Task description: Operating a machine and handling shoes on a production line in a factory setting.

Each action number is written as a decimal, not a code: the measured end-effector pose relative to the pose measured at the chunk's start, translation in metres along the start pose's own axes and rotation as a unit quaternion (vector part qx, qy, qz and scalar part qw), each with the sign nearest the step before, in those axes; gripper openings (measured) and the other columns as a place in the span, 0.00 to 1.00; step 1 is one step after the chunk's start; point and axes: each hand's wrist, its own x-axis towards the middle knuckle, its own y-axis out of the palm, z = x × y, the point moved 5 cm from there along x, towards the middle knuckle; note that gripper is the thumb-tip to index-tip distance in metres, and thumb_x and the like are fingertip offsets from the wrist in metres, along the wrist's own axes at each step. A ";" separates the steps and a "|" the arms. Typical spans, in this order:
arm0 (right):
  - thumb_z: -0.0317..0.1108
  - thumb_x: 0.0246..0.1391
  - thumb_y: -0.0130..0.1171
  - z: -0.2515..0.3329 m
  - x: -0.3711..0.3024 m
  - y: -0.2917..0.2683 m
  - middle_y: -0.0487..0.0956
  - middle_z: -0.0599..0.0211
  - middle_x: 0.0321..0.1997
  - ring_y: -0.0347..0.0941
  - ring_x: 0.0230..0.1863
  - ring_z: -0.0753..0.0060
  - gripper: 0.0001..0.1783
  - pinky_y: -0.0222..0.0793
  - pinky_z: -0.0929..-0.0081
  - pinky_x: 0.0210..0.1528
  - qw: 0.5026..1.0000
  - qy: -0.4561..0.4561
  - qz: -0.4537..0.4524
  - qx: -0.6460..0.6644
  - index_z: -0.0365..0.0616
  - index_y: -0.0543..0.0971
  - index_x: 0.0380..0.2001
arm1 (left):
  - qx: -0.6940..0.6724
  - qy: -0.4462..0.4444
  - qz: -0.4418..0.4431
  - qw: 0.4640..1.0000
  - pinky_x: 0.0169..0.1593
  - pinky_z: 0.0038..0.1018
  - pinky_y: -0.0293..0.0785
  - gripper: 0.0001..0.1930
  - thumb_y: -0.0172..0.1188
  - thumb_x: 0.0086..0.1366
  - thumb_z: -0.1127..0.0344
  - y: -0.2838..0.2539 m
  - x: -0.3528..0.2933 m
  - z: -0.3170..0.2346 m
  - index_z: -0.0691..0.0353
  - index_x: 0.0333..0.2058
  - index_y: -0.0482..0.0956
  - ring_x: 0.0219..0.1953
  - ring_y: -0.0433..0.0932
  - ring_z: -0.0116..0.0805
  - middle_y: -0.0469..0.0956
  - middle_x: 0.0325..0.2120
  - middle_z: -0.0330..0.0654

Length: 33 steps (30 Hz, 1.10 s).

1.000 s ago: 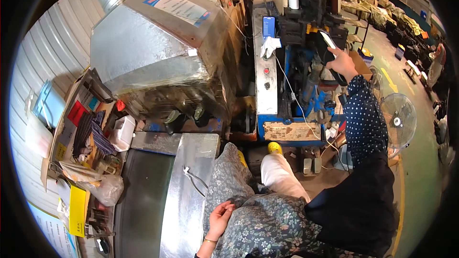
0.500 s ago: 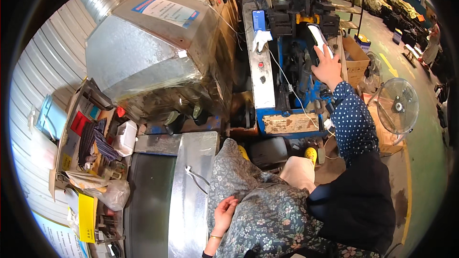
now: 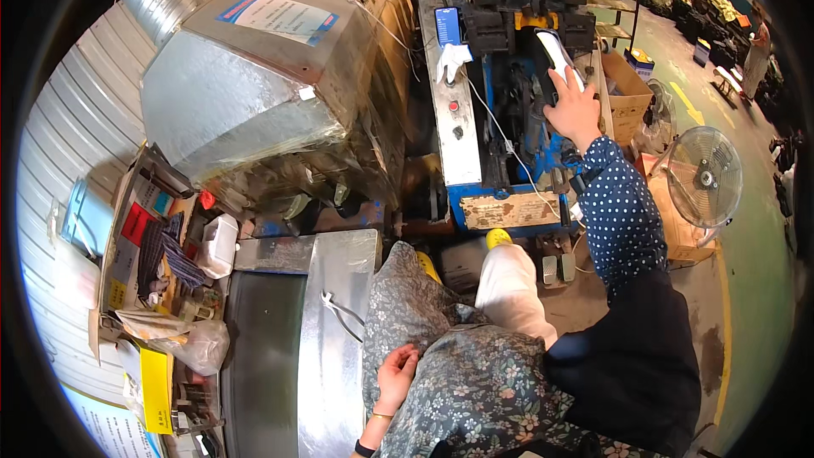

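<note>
My right hand reaches forward with its fingers spread, the fingertips on a long white shoe-shaped piece with dark sides. This piece is held in a black and blue machine. Low in front of me, my left hand rests against the flowered apron, its fingers curled in and nothing visible in them. To its left, a pair of pliers lies on a bare metal surface.
A metal hood stands at left, above a dark conveyor belt. A phone, a white cloth and a red button are on the machine's side panel. Right of my arm are a fan and a cardboard box.
My foot in the yellow shoe has moved forward and left, over the dark pad beneath the machine. The view has shifted slightly. Both hands keep nearly the same positions.
</note>
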 end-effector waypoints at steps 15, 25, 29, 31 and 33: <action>0.45 0.45 0.62 0.002 0.035 0.011 0.59 0.67 0.74 0.60 0.62 0.35 0.41 0.67 0.44 0.58 1.000 0.020 0.017 0.005 0.68 0.65 0.67 | -0.036 -0.009 -0.018 0.999 0.44 0.17 0.74 0.14 0.59 0.70 0.71 -0.002 0.004 0.002 0.68 0.52 0.76 0.42 0.80 0.23 0.84 0.41 0.40; 0.48 0.45 0.61 0.004 0.095 0.024 0.60 0.69 0.73 0.62 0.62 0.38 0.41 0.67 0.47 0.59 0.998 0.042 0.050 -0.001 0.68 0.66 0.67 | -0.026 -0.001 -0.057 0.998 0.38 0.14 0.70 0.11 0.61 0.68 0.71 -0.006 0.018 0.007 0.66 0.48 0.80 0.34 0.75 0.16 0.83 0.36 0.33; 0.49 0.48 0.61 0.004 0.097 0.020 0.63 0.68 0.71 0.61 0.62 0.36 0.39 0.66 0.46 0.59 1.000 0.016 0.009 0.002 0.67 0.67 0.66 | -0.018 -0.017 -0.069 0.997 0.30 0.13 0.66 0.10 0.62 0.68 0.71 -0.009 0.018 0.013 0.66 0.46 0.81 0.27 0.72 0.14 0.82 0.32 0.31; 0.50 0.49 0.61 0.003 0.097 0.015 0.63 0.68 0.71 0.61 0.63 0.34 0.38 0.66 0.46 0.59 1.000 0.015 0.006 -0.008 0.66 0.67 0.66 | -0.040 -0.041 -0.060 0.997 0.28 0.13 0.65 0.10 0.61 0.68 0.70 -0.008 0.018 0.012 0.65 0.46 0.81 0.25 0.70 0.14 0.81 0.30 0.30; 0.48 0.55 0.57 0.012 0.091 0.005 0.66 0.63 0.69 0.62 0.63 0.40 0.33 0.66 0.44 0.58 0.998 -0.001 -0.041 -0.042 0.56 0.69 0.64 | -0.018 -0.029 -0.057 0.998 0.28 0.14 0.65 0.10 0.61 0.68 0.70 -0.009 0.021 0.010 0.65 0.46 0.81 0.25 0.70 0.14 0.82 0.30 0.30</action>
